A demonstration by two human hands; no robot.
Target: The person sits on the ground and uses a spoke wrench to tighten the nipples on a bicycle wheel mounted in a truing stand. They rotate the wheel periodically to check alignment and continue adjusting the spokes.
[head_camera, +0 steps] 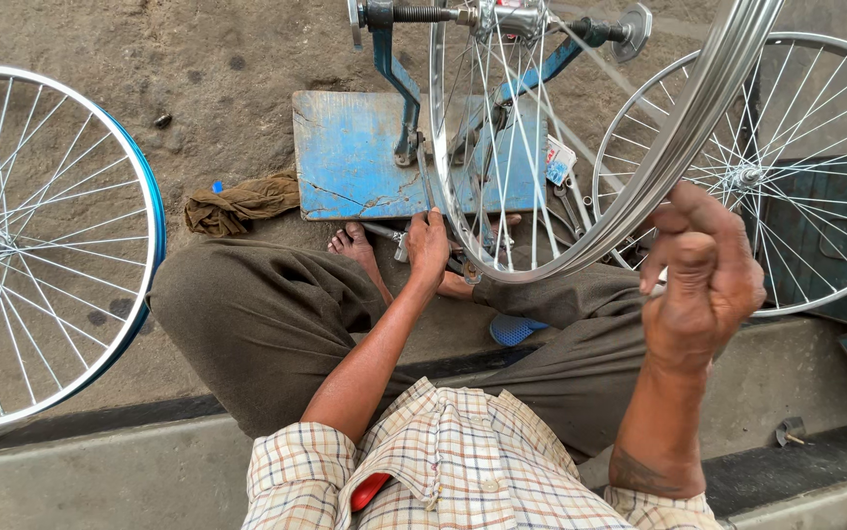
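Currently truing the spoked wheel (581, 137) mounted in the blue stand (384, 157). Using that wheel as the landmark for everything below.

Step in hand, as I judge it: checking the rim and adjusting spokes at its low point. Wheel is sitting upright in the stand's fork, axle up at the top of the view, rim bottom hanging just above my crossed legs.

Left hand (428, 245): arm stretching forward and down, hand resting at the wheel's lower rim, fingers curled shut around a small metal tool (384, 234) – looks like a spoke key or wrench, can't confirm which. Shaft is poking out away from the wheel, toward my bare foot (353, 240).

Right hand (703, 270): forearm raised, wrist bent, hand on the wheel's near-side rim. Fingers are bunched and mostly closed, thumb pressing against the rim edge; something thin may be pinched in there, can't tell.

Around the wheel:
- brown rag (242, 204) lying on the ground, beyond the stand's base on the far side from my right hand
- blue-rimmed wheel (51, 245) lying flat further out the same way
- silver wheel (787, 177) leaning just behind my right hand

Next move, my read: needs the right hand steadying or nudging the rim round while the left seats the tool squarely on a nipple. Small turns only.
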